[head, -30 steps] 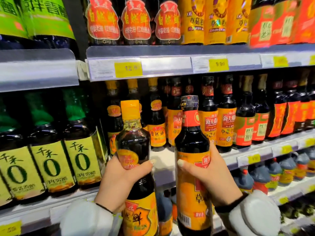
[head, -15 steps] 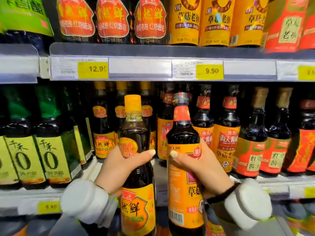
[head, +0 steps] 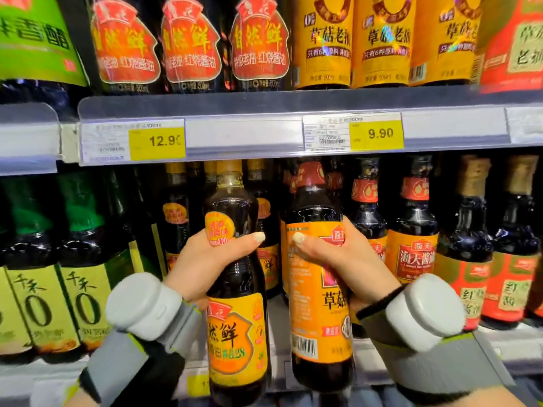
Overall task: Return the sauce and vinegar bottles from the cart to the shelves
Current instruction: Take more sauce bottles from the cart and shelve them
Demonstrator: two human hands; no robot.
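Observation:
My left hand grips a dark sauce bottle with a yellow cap and an orange label, held upright in front of the middle shelf. My right hand grips a second dark bottle with a red neck band and a tall orange label, right beside the first. Both bottles hang at the shelf's front edge, in front of matching rows of bottles. The two caps reach up to the price rail. No cart is in view.
Green-labelled vinegar bottles fill the shelf at the left. Red-labelled bottles stand at the right. The upper shelf holds red-labelled and yellow-labelled bottles. Yellow price tags sit on the rail. White sensor pucks are strapped on both wrists.
Both bottles have moved up and closer to the middle shelf, and the view has drawn nearer to it. Both hands keep the same grips.

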